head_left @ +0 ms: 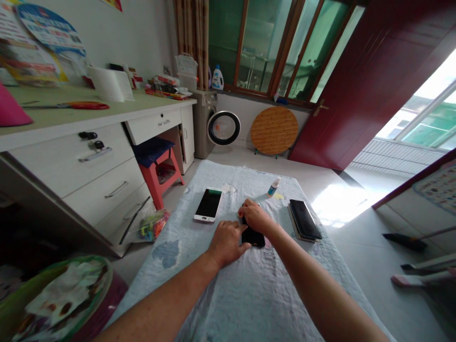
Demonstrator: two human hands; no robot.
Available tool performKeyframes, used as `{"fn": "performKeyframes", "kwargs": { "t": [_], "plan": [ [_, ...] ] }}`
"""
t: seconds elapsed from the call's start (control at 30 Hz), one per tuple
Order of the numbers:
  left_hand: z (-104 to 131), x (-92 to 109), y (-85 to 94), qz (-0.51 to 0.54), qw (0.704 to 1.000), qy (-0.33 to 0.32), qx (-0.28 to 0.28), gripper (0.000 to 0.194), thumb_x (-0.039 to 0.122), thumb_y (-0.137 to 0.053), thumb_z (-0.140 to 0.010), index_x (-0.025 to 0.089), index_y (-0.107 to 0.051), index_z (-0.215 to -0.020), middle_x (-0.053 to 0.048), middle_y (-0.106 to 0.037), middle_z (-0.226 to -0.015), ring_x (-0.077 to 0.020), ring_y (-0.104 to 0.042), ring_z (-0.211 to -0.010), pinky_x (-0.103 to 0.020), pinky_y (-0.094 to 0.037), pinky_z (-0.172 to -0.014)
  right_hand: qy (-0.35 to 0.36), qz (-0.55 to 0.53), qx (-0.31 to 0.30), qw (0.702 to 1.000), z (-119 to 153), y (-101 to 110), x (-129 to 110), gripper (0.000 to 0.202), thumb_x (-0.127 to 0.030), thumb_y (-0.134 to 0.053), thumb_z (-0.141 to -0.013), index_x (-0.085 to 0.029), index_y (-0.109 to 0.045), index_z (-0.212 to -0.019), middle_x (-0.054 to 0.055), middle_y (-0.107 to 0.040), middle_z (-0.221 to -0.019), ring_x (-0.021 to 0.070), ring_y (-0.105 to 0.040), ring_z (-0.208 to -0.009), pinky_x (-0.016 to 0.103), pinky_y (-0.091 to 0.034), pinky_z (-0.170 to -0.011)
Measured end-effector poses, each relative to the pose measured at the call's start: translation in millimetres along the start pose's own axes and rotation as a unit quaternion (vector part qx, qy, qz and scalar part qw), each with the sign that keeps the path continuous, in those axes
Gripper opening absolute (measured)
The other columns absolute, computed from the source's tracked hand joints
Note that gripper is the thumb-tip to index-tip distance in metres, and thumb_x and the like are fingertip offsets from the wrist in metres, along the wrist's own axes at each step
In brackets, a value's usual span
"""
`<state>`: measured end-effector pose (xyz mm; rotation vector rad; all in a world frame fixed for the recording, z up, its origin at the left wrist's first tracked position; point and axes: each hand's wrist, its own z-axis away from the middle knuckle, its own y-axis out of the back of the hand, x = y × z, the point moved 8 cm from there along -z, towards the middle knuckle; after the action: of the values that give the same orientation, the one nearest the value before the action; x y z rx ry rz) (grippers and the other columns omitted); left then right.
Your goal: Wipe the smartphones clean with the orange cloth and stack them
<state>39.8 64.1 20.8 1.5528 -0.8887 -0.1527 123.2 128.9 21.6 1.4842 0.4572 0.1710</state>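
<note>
A black phone point(253, 237) lies on the light blue cloth point(228, 304) between my hands. My left hand point(227, 242) rests at its left edge, fingers and thumb apart, touching its side. Over the phone's upper part is my right hand point(253, 214), its fingers curled down; whatever they may hold is hidden. To the left lies a white phone point(208, 205) with a dark screen. A small spray bottle point(273, 187) stands beyond my right hand. At the right, another black phone point(305, 218) sits in or on a flat case.
A desk point(71, 123) with drawers runs along the left, with a red stool point(160, 175) beside it. A bin point(110, 289) stands at the lower left, near a plastic bag point(151, 225). The washing machine point(204, 126) and round wooden board point(274, 130) are behind the cloth.
</note>
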Motion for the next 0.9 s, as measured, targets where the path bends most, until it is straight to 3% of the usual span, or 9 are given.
{"fn": "performKeyframes", "kwargs": {
  "t": [0.2,0.37,0.63,0.9],
  "plan": [
    [0.2,-12.5,5.0,0.027,0.994,0.062,0.085,0.08,0.046,-0.08,-0.06,0.018,-0.042,-0.124,-0.01,-0.058,-0.114,-0.0306,-0.055,-0.105,-0.044,-0.042,-0.092,0.006,-0.032,0.018,0.999,11.8,-1.8,-3.9,0.027,-0.013,-0.046,-0.09,-0.018,-0.071,-0.088,0.006,-0.055,-0.093,0.0137,-0.05,-0.08,0.023,-0.037,-0.074],
    [0.9,-14.0,3.6,0.042,0.993,0.05,0.101,0.101,0.041,-0.081,-0.057,0.019,-0.026,-0.139,-0.013,-0.053,-0.129,-0.0323,-0.049,-0.117,-0.052,-0.027,-0.107,0.021,-0.047,0.027,0.998,27.4,-5.3,-13.7,0.023,-0.013,-0.05,-0.087,-0.02,-0.072,-0.086,0.004,-0.052,-0.09,0.0153,-0.049,-0.083,0.023,-0.037,-0.073],
    [-3.5,-10.7,-8.2,0.082,0.996,0.005,0.032,0.103,0.036,-0.071,-0.069,0.021,-0.009,-0.15,-0.011,-0.055,-0.135,-0.0316,-0.038,-0.132,-0.057,-0.013,-0.112,0.044,-0.094,0.031,0.994,53.9,-9.7,-30.5,0.019,-0.011,-0.054,-0.083,-0.018,-0.071,-0.085,0.005,-0.054,-0.095,0.0154,-0.05,-0.084,0.026,-0.04,-0.077],
    [-4.4,-10.2,-8.9,0.087,0.995,-0.014,0.044,0.103,0.032,-0.069,-0.07,0.02,-0.007,-0.151,-0.012,-0.057,-0.133,-0.0329,-0.042,-0.129,-0.059,-0.018,-0.11,0.08,-0.107,0.019,0.991,62.3,-8.3,-39.1,0.022,-0.006,-0.057,-0.079,-0.019,-0.073,-0.086,0.004,-0.054,-0.092,0.0147,-0.049,-0.084,0.025,-0.041,-0.076]
  ]
}}
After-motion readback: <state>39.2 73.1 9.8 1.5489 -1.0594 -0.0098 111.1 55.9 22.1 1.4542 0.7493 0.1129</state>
